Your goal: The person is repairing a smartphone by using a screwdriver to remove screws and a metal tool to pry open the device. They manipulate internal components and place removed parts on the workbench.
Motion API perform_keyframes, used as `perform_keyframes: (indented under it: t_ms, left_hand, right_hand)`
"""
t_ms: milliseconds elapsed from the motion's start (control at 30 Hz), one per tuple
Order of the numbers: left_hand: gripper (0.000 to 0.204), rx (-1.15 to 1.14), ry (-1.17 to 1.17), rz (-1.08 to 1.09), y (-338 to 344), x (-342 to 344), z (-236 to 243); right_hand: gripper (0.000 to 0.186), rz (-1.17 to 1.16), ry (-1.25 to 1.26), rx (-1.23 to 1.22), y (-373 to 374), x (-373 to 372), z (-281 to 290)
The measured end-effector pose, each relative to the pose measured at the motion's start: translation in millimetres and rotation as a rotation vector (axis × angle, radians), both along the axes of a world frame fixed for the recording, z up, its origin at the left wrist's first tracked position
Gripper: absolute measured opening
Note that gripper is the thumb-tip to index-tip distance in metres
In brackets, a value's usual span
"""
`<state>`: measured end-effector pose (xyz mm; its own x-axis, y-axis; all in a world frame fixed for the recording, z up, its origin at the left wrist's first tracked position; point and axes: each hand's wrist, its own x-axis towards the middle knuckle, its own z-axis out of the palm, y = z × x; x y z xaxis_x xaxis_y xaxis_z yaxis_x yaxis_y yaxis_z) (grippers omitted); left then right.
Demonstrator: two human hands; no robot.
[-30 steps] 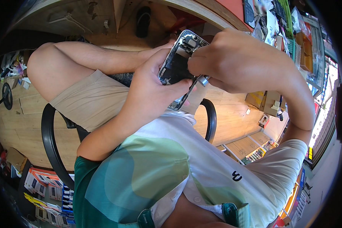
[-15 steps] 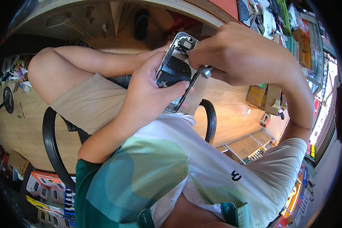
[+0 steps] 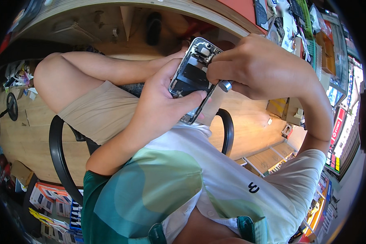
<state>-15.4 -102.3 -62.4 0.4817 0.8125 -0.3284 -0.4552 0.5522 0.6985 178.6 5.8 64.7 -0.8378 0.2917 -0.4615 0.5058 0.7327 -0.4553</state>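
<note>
An opened smartphone with a silver frame, exposed internals and a black battery is held tilted over my lap. My left hand wraps round its left edge, thumb lying across the lower part. My right hand is closed over the phone's right edge, gripping a small tool with a silver cylindrical end that sticks out below my fingers. The tool's working tip is hidden behind my fingers.
A wooden desk with a red top runs above my knees, cluttered with parts and green baskets at right. Cardboard boxes sit at right. My chair's black armrests flank me. Boxed goods fill shelves at lower left, near a small fan.
Over the last second the phone shifted slightly left, then back right and a little lower. My right hand lifted briefly, then came down and right. Both hands keep their grips.
</note>
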Motion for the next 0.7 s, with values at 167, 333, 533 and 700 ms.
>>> perform_keyframes:
  t_ms: [167,333,533,700]
  left_hand:
    - [0.040,0.071,0.033,-0.041,0.4,-2.6,-7.4]
    - [0.035,-0.038,-0.071,-0.009,0.3,-2.9,-3.1]
    - [0.034,-0.105,-0.092,-0.014,2.8,-3.1,6.0]
    - [0.038,-0.164,-0.136,-0.003,5.0,-3.4,8.7]
  right_hand:
    - [0.011,0.003,0.034,0.032,-2.8,1.1,-1.3]
    - [0.011,-0.029,0.046,0.088,-6.1,5.4,-1.0]
    - [0.011,-0.045,0.056,0.146,-9.1,11.8,-3.5]
    - [0.010,-0.042,0.088,0.186,-10.7,13.3,-4.0]
